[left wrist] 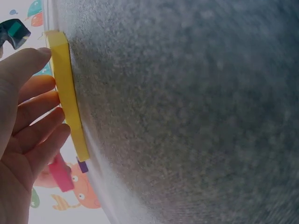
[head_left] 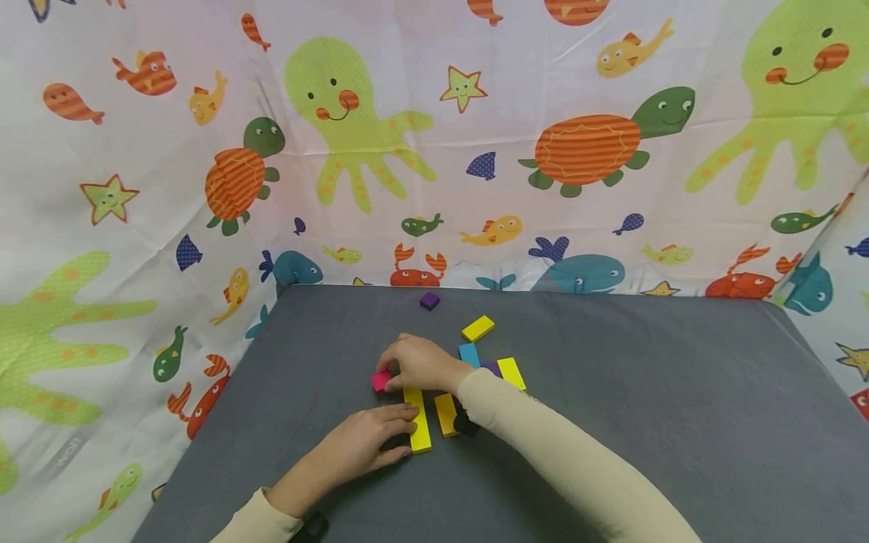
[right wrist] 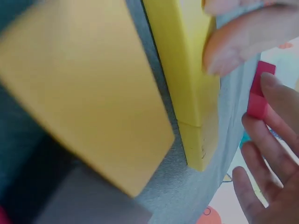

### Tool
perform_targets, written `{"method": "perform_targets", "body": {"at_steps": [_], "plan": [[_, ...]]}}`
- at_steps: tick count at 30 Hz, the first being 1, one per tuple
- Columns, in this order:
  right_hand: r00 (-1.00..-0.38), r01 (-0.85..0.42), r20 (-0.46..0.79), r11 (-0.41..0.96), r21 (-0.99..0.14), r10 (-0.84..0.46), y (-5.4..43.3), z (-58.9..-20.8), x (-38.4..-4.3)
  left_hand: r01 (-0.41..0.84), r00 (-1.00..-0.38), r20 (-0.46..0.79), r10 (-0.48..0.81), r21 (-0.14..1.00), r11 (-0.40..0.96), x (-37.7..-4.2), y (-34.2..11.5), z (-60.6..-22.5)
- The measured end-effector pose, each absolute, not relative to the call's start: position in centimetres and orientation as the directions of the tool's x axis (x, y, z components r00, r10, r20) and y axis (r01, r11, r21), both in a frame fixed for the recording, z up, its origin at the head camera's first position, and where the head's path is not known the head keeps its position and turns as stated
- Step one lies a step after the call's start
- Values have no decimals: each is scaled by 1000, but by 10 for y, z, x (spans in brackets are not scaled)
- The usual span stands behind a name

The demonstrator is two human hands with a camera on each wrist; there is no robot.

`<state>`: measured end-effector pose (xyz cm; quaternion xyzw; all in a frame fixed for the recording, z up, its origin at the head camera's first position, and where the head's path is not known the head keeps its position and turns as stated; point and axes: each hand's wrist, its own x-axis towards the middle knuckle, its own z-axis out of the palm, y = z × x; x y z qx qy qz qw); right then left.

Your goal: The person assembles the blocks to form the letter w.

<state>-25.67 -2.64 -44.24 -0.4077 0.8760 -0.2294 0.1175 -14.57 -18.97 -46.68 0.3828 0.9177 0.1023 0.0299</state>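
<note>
My right hand (head_left: 428, 363) pinches a small pink block (head_left: 382, 381) between thumb and fingers, just beyond the far end of a yellow row. In the right wrist view the pink block (right wrist: 258, 103) shows above the cloth line, with the other fingers spread below it. That row is two yellow blocks (head_left: 417, 431) laid end to end; a seam between them shows in the right wrist view. My left hand (head_left: 363, 441) touches the row's left side with extended fingertips, the thumb near its close end. An orange-yellow block (head_left: 445, 415) lies right of the row, partly behind my right sleeve.
Beyond my right forearm lie a blue block (head_left: 468, 354), a purple block (head_left: 490, 368) and a yellow block (head_left: 512, 373). Another yellow block (head_left: 478, 328) and a small purple block (head_left: 429, 301) sit farther back on the grey cloth (head_left: 645, 407). A sea-animal curtain (head_left: 434, 188) hangs behind.
</note>
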Motion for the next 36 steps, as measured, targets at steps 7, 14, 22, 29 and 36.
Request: {"method": "perform_targets", "body": {"at_steps": [7,14,22,29,36], "plan": [[-735,-543,-8,596,-591,-678,1,-437,-236,718,-691,48,722,170,675,-145,-189,-466],[-808,-404,-6,561,-722,-589,29,-445,-208,724,-686,63,725,157,672,-145,-188,-466],[-820,-361,20,490,-794,-571,55,-456,-165,704,-705,38,708,158,692,-144,-188,-467],[-812,-307,-47,494,-814,-582,66,-469,-142,686,-721,13,693,151,712,-145,-189,-466],[-828,-349,-39,568,-745,-560,67,-475,-139,682,-723,3,691,165,713,-144,-187,-466]]}}
